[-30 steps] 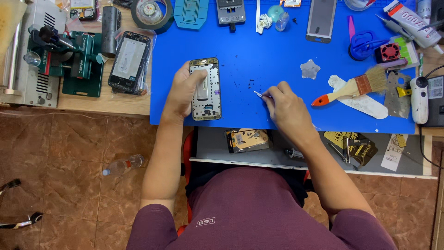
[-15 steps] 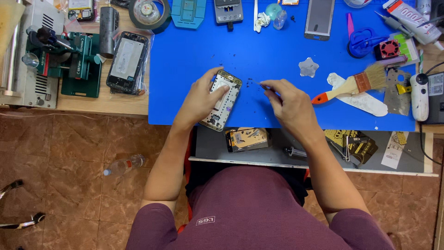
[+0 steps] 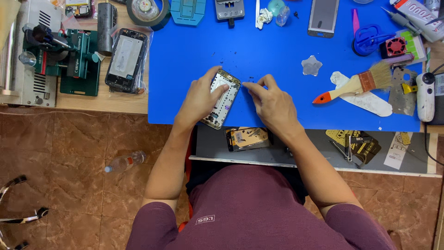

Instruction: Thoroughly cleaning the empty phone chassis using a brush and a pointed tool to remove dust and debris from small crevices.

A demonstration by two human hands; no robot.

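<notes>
Opened phone frame tilted on the blue work mat

Left hand grips the gold-rimmed, opened phone body near the blue mat front edge; right hand fingertips pinch beside it, contents too small to tell; tiny dark specks, perhaps screws, could scatter if brushed.

We count two hands: left hand and right hand. We see three phone bodies: one opened phone under the hands, one bagged phone on the wood, one grey phone at the top of the mat. We count one blue mat, one brush, one pair of scissors, one tape roll, one star-shaped piece, one small red fan, and one bottle on the floor
</notes>
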